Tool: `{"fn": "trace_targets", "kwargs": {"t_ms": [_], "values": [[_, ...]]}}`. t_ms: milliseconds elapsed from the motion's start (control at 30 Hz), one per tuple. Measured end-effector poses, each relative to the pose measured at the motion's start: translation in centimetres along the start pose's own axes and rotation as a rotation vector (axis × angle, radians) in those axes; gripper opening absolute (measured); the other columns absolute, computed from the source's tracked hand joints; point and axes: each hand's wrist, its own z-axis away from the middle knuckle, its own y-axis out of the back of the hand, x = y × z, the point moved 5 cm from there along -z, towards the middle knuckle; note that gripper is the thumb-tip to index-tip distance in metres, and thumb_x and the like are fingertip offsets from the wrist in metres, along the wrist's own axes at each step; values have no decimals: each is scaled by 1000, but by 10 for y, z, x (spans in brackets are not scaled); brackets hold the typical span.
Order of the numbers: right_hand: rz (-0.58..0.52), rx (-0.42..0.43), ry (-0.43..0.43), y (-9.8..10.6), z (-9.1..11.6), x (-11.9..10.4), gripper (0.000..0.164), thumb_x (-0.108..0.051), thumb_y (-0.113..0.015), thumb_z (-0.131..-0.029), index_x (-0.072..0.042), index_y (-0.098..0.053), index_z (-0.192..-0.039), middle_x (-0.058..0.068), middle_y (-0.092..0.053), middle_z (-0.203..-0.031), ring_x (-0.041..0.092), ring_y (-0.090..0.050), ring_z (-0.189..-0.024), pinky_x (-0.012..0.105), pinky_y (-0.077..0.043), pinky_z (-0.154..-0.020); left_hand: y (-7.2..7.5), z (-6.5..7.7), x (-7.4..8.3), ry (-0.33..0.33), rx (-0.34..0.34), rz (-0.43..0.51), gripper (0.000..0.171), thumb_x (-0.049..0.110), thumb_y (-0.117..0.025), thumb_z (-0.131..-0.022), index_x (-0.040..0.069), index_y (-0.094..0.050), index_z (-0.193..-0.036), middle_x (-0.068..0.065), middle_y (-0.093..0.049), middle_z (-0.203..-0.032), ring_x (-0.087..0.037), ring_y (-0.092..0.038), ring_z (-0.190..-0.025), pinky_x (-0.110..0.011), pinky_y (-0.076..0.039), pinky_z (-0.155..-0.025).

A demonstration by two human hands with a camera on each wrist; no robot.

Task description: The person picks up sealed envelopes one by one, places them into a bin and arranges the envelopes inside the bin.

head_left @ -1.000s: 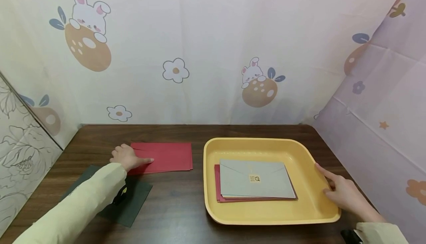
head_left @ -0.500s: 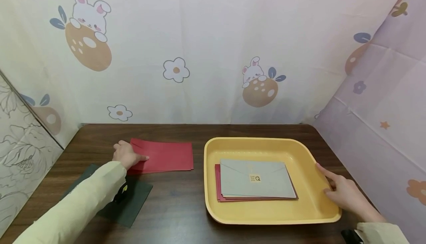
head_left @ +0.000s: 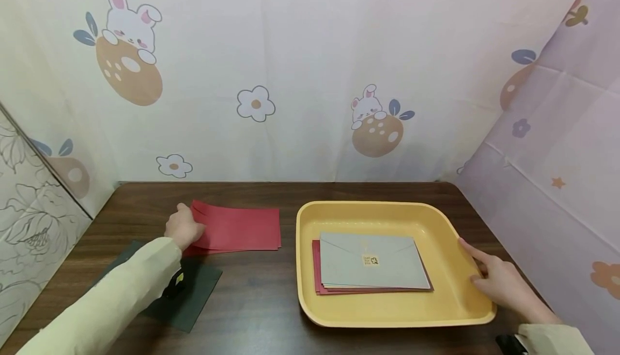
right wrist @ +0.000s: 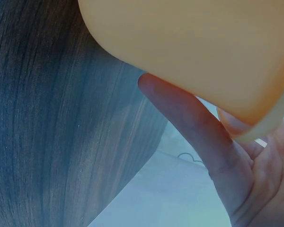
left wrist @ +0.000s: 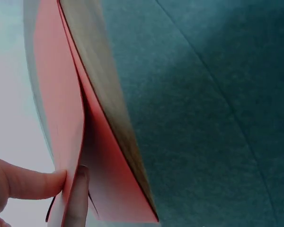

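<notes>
At the left of the table my left hand pinches the near-left end of a red envelope. In the left wrist view the thumb lies on one face of this red envelope and a finger on the other. Its pinched end bends up from another red envelope beneath. My right hand holds the right rim of a yellow tray. In the right wrist view one finger lies along the tray's outside. A grey envelope with a small gold sticker tops a stack inside the tray.
Dark green envelopes or sheets lie under the left forearm, nearer the front. More red and pale edges show below the grey envelope. Patterned cloth stands behind the brown wooden table and along its right side.
My left thumb has drawn back leftward along the red envelope, and the envelope's left end has lifted and bent up. The right hand and the tray stay where they were.
</notes>
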Motion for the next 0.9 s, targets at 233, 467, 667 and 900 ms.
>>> {"fn": "trace_targets", "kwargs": {"t_ms": [233,467,667,900], "values": [[6,-1,1,0,0,-1,74,-3,-58,-76,-1,-33,-146,-4,-35,-54,7,-28,-46,23,-31,-46,7,5,0,-23,-15,100,62,13,-43,-87,-13,-22,-139,-38,-43,-128,-48,-47,-110,-55,-43,-90],[0,4,5,0,0,-1,74,-2,-58,-76,0,-34,-146,-3,-34,-54,7,-28,-45,23,-31,-45,11,12,6,6,-5,256,62,14,-28,-90,-5,-17,-148,-32,-32,-144,-45,-37,-121,-57,-33,-102],[3,2,1,0,0,-1,74,-2,-58,-76,0,-34,-145,-4,-34,-54,7,-29,-45,23,-31,-45,16,14,9,17,-2,339,61,13,-23,-91,-3,-15,-150,-31,-31,-146,-43,-37,-119,-56,-35,-99],[0,2,4,1,0,-2,74,-2,-58,-76,0,-33,-146,-4,-34,-53,7,-28,-44,23,-31,-45,29,18,15,21,60,443,61,12,-22,-93,-2,-13,-151,-30,-29,-148,-44,-32,-128,-56,-31,-104]]}}
